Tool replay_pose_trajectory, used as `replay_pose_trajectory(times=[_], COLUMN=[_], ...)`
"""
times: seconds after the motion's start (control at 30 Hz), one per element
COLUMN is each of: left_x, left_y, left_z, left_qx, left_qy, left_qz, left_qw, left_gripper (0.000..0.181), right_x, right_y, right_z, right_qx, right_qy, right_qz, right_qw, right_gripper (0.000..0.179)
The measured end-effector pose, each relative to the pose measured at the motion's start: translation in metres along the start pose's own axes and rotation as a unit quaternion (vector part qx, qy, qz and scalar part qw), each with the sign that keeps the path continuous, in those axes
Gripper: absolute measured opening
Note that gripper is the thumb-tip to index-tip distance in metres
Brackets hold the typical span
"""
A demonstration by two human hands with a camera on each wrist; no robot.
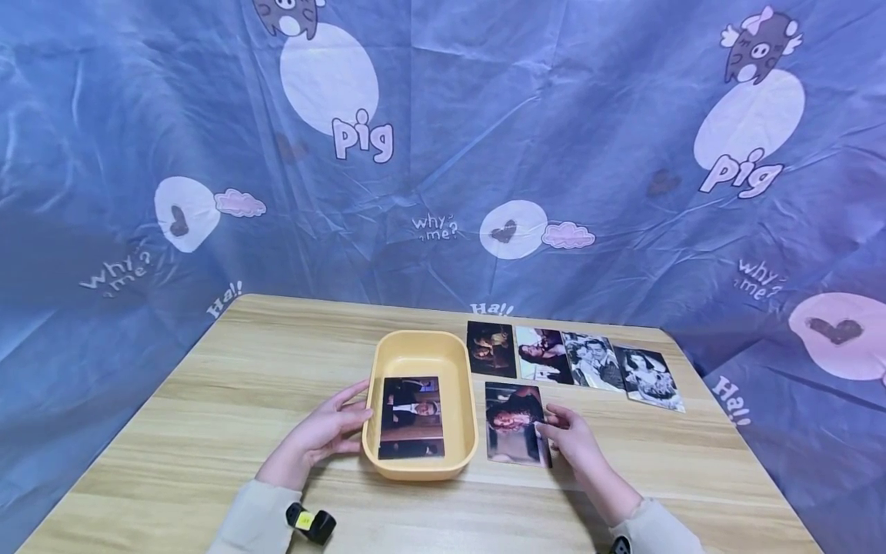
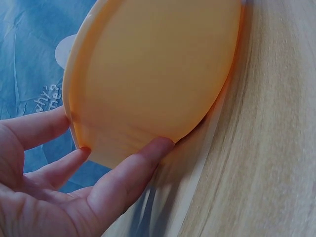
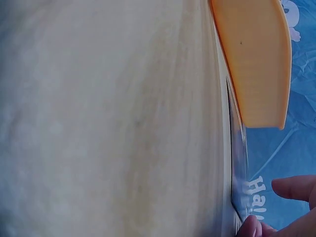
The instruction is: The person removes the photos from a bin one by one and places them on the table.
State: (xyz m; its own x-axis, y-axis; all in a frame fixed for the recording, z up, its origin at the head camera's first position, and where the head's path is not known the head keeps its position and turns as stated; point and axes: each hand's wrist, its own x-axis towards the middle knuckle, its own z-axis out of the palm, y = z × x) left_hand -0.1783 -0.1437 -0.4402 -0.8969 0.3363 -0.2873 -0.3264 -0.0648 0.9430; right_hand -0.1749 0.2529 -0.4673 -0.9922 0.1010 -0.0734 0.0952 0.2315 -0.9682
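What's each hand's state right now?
Left hand: open, touching the tub.
Right hand: at the edge of the photo beside the tub; can't tell if it's pinching.

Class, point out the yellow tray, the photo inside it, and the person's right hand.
Yellow tray (image 1: pixel 454 408): head view, bare part of its floor.
Photo inside it (image 1: pixel 412 418): head view, middle of its printed side.
Right hand (image 1: pixel 569 437): head view, back of the hand.

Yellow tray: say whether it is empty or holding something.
Holding something: the head view shows at least one photo lying inside the tray, within its walls.
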Motion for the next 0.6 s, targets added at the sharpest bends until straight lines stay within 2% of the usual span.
replay_pose_trajectory(times=[0.07,0.17,0.23,0.33,0.6], left_x=[0.0,0.0,0.0,0.0,0.001], left_y=[0.0,0.0,0.0,0.0,0.0], left_z=[0.0,0.0,0.0,0.0,-0.001], left_qx=[0.0,0.001,0.002,0.003,0.003], left_qy=[-0.003,-0.003,-0.003,-0.002,-0.002], left_qz=[0.001,0.0,-0.001,-0.001,0.0], left_qw=[1.0,1.0,1.0,1.0,1.0], left_gripper=[0.074,0.073,0.073,0.073,0.074], right_x=[0.0,-0.001,-0.001,0.002,0.012], right_y=[0.001,-0.008,-0.021,-0.037,-0.073], right_z=[-0.001,0.001,0.004,0.007,0.024], right_qx=[0.003,-0.013,-0.025,0.014,0.134], right_qy=[-0.001,0.002,0.001,-0.009,-0.004], right_qz=[-0.008,0.018,0.05,0.062,0.037], right_qw=[1.0,0.9997,0.9984,0.9979,0.9902], right_gripper=[0.059,0.063,0.068,0.073,0.075])
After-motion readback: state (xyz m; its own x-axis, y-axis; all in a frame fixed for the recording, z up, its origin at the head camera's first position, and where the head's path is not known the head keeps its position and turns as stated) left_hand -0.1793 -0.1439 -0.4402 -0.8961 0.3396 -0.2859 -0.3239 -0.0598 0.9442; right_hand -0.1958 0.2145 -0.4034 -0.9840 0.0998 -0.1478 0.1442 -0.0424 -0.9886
